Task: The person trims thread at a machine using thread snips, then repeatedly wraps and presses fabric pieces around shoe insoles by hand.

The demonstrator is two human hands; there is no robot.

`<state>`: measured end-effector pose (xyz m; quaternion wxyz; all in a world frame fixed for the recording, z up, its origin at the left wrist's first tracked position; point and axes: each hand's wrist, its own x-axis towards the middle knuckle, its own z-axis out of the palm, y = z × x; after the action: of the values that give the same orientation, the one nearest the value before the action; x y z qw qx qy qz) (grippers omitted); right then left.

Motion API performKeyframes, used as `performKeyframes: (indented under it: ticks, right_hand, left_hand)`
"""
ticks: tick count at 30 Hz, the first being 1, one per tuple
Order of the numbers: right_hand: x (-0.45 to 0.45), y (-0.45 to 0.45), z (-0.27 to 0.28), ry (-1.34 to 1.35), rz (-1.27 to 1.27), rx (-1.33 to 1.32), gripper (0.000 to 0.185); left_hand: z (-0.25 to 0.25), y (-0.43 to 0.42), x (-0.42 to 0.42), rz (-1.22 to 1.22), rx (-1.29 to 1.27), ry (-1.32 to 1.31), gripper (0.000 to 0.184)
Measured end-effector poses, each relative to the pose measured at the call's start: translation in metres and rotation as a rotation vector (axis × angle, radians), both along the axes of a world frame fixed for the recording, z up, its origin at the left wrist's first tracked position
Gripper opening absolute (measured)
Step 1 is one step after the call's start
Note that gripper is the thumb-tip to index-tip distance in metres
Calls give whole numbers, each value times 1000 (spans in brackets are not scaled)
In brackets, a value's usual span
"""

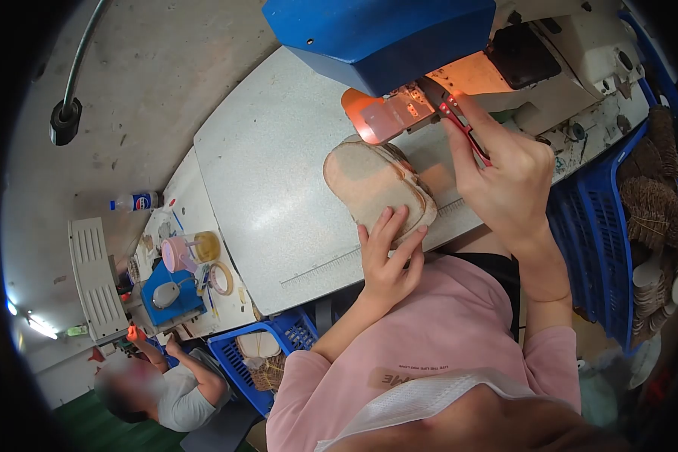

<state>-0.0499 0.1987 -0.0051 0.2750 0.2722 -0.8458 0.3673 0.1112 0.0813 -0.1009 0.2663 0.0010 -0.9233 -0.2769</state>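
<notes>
Left hand (pixel 389 256) spread, we should steady insoles (pixel 363 175) near ruled edge of surface (pixel 271 196); right hand (pixel 505 169) pinches snips (pixel 460 124).

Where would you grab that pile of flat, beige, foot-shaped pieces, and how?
Probably by both long edges at the rounded near end, where the left hand rests, coming from that near side. The pile of flat, beige, foot-shaped pieces has uneven layers, so holding both edges may keep them together. Its far end looks close to the blue-covered machine.
</notes>
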Motion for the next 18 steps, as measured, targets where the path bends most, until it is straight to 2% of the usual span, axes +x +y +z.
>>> performKeyframes:
  ticks: [18]
  right_hand:
    - [-7,8,-1,-153,64,-92,24]
  left_hand:
    - [1,0,0,-2,2,-8,33]
